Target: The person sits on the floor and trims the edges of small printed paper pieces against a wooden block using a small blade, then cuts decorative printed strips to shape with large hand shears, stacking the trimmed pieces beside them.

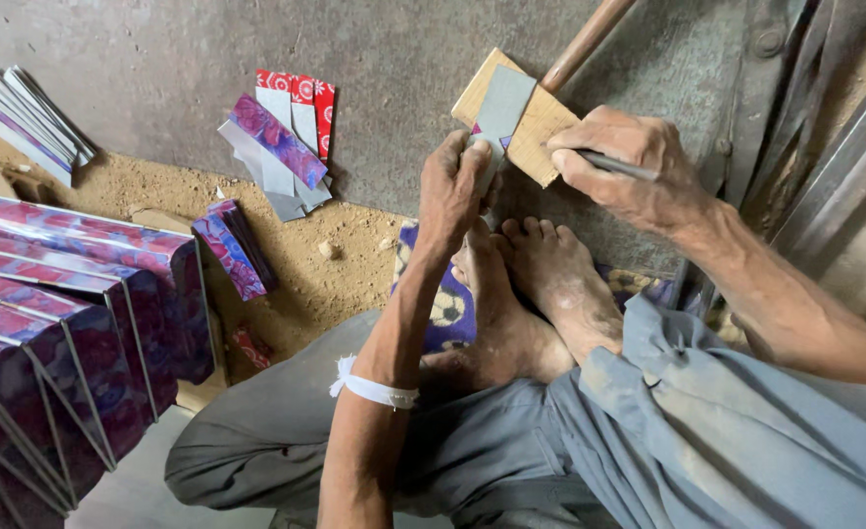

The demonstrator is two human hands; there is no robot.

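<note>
A: Head view, looking down. Left hand (455, 186) closed over lower end of grey metal strip (502, 106), fingers curled, thumb side pressing strip down onto wooden block (531, 122).

B: Block position?

A: Resting on grey metal sheet (374, 88), just beyond bare feet (536, 279); tilted diagonally. Strip lying across block, touching it.

B: Right hand?

A: Right hand (624, 167) clenched around thin metal tool (617, 167), tip aimed at right edge of block. Contact of tip with block: cannot tell.

B: Anything above block?

A: Brown wooden handle (587, 41) running up and right from block's top edge. Whether joined to block: cannot tell.

B: Wrist detail?

A: White band (374, 390) tied round left forearm. Grey trousers (648, 431), legs folded, patterned cushion (447, 313) under feet.

B: Surroundings?

A: Far left, row of purple patterned boxes (60, 323) with metal edging, packed side by side. Near them, 1 small purple piece (232, 250) on sandy floor (315, 264). Loose pile of purple, red and grey offcuts (286, 142) on sheet, well apart from block. Second stack of grey strips (36, 118) at upper left. Long metal bars (835, 147) leaning at right.
</note>
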